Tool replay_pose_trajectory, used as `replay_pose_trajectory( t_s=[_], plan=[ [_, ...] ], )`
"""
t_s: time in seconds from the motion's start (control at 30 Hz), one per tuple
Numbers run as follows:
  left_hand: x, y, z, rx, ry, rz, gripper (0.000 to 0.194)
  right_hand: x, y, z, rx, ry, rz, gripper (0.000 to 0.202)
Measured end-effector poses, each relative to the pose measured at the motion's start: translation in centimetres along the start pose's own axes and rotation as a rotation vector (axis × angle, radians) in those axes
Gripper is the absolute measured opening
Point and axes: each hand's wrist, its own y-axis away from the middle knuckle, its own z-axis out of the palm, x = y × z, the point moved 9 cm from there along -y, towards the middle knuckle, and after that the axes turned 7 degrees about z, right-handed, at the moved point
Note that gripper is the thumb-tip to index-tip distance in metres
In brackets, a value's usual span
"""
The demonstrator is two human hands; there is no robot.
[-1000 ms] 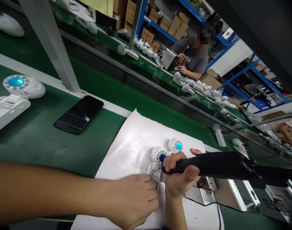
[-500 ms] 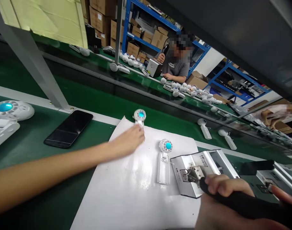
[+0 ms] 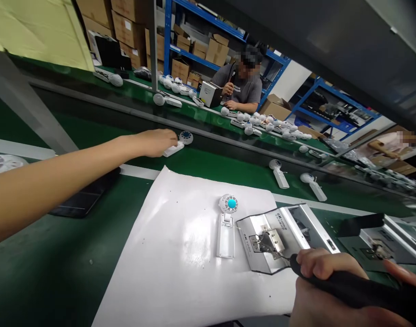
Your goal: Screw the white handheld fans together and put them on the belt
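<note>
My left hand [image 3: 158, 141] reaches over the green belt, its fingers closed around the white handle of a small handheld fan [image 3: 186, 137]. That fan's round head points away to the right of my fingertips. My right hand [image 3: 325, 268] grips a black electric screwdriver [image 3: 344, 284]. The driver's thin tip is at the metal front of a silver screw feeder [image 3: 262, 247]. Left of the feeder, a second white fan [image 3: 228, 204] with a teal centre lies on a white sheet [image 3: 167, 254], its handle shell turned open side up.
A dark phone [image 3: 88, 197] lies partly under my left forearm. Another fan [image 3: 3, 163] sits at the left edge. Two fans [image 3: 279, 175] lie on the belt. A second feeder [image 3: 381, 245] stands at right. Across the belt, a co-worker [image 3: 243, 84] sits behind many fans.
My left hand has carried its fan from the sheet's far edge to the left and away, onto the belt. The right hand keeps the screwdriver at the feeder. The view has shifted slightly.
</note>
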Motion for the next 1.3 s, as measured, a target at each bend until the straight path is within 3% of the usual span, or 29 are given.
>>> replay_pose_trajectory(
  t_s=[0.07, 0.2, 0.23, 0.3, 0.4, 0.47, 0.63, 0.73, 1.17, 1.3],
  plan=[
    [6.3, 0.3, 1.4, -0.012, 0.064, 0.125, 0.021, 0.6, -0.6, 0.9, -0.057, -0.05, 0.003, 0.065],
    [22.7, 3.7, 6.2, -0.048, 0.226, 0.513, 0.024, 2.3, -0.4, 4.0, -0.194, -0.124, -0.029, 0.062],
    [25.7, 4.8, 7.2, -0.045, 0.247, 0.574, 0.032, 2.7, -0.2, 4.5, -0.201, -0.132, -0.037, 0.058],
    [29.2, 6.7, 8.7, -0.046, 0.259, 0.606, 0.027, 3.2, 0.4, 5.1, -0.197, -0.142, -0.045, 0.052],
    [30.5, 9.5, 8.9, -0.049, 0.269, 0.599, 0.009, 2.9, 1.3, 5.2, -0.191, -0.145, -0.063, 0.051],
    [30.5, 11.2, 8.2, -0.064, 0.313, 0.593, 0.013, 2.5, 1.9, 5.5, -0.227, -0.142, -0.039, 0.054],
    [31.3, 13.7, 7.5, -0.103, 0.403, 0.599, 0.027, 3.4, 4.4, 8.0, -0.353, -0.348, 0.225, 0.06],
    [31.5, 13.8, 7.7, -0.096, 0.414, 0.601, 0.029, 4.3, 5.7, 9.2, -0.405, -0.389, 0.262, 0.056],
    [31.5, 13.6, 7.7, -0.162, 0.38, 0.627, 0.036, 7.5, 7.3, 10.7, -0.371, -0.374, 0.358, 0.052],
    [31.2, 13.3, 7.5, -0.111, 0.394, 0.599, 0.024, 8.0, 7.8, 10.9, -0.372, -0.4, 0.372, 0.049]
  ],
)
